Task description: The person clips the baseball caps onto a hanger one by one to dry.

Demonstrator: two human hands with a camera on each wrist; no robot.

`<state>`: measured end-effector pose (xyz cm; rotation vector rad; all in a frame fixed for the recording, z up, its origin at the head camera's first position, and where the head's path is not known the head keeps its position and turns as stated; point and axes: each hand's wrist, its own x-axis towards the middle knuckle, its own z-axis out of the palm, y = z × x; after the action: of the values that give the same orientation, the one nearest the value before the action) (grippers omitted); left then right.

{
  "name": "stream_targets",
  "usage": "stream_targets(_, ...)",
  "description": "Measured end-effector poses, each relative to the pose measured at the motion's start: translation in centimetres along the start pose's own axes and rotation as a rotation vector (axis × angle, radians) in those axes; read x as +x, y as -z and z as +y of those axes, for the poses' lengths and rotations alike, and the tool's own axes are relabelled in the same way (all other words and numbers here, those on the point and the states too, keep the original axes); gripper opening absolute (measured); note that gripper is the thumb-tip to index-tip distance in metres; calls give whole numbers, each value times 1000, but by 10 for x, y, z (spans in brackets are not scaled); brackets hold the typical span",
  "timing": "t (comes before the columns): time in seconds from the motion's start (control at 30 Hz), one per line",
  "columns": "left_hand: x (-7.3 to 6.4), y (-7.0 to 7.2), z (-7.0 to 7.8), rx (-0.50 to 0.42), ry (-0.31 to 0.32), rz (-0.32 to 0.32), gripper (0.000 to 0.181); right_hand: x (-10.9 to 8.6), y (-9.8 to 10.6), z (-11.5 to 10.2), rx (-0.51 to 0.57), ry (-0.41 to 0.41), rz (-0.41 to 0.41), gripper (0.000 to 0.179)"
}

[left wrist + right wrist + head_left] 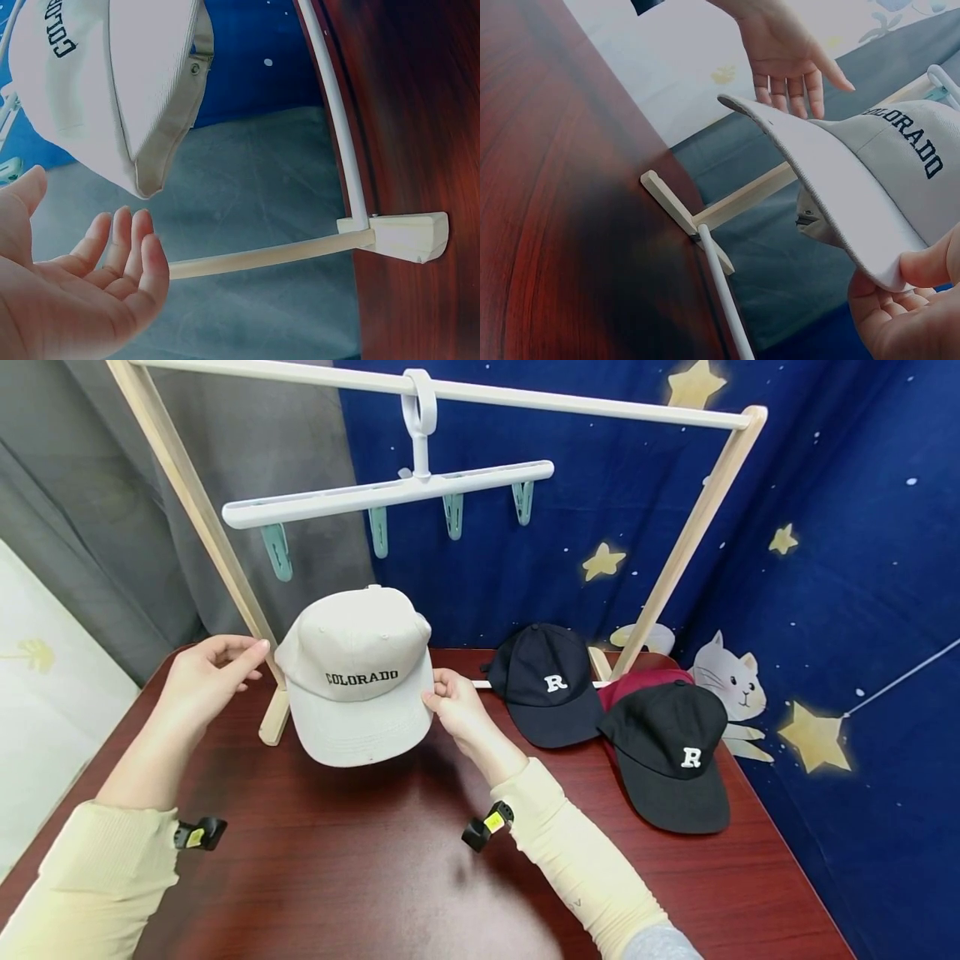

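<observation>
A white baseball cap (360, 647) lettered COLORADO is held up over the table, its brim toward me. My right hand (463, 708) pinches the right edge of the brim between thumb and fingers, also plain in the right wrist view. Left of the cap, my left hand (213, 681) holds nothing; its fingers are relaxed and slightly bent, apart from the cap in the left wrist view. Above the cap a white hanger (390, 492) with several teal clips (277, 552) hangs from the rack's top bar (570, 403).
Toward the right of the brown table (315, 877) lie a navy cap (543, 672) and a black cap (667, 747), each marked R, with a dark red cap (637, 679) partly hidden behind. The rack's wooden legs (693, 539) stand at both sides. Curtains (885, 568) hang behind.
</observation>
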<state>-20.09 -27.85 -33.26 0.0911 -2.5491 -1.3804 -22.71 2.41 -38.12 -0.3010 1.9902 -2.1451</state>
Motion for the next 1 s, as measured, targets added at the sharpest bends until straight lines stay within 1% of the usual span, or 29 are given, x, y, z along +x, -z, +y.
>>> stream_targets(0.13, 1, -2, 4, 33, -12, 22, 51, 0, 1, -1, -14, 3, -2, 22)
stream_targets(0.23, 2, -3, 7, 26, -36, 28, 53, -1, 2, -2, -21, 8, -5, 23)
stream_targets(0.33, 4, -4, 10, 21, -62, 17, 58, -1, 2, -4, -26, 8, -6, 23)
stream_targets(0.47, 6, -3, 16, 1, -80, -2, 64, -2, 2, -5, -33, 10, -4, 22)
stream_targets(0.6, 9, -2, 21, -49, -103, -10, 66, -2, 2, -7, -35, 12, 2, 22)
stream_targets(0.7, 11, -1, 24, -93, -116, -28, 66, -2, 2, -7, -35, 17, 4, 23)
stream_targets(0.87, 15, 2, 27, -144, -122, -67, 67, -2, 3, -8, -24, 17, -3, 24)
stream_targets(1.0, 18, 2, 30, -196, -130, -77, 67, -2, 3, -8, -17, 26, -8, 25)
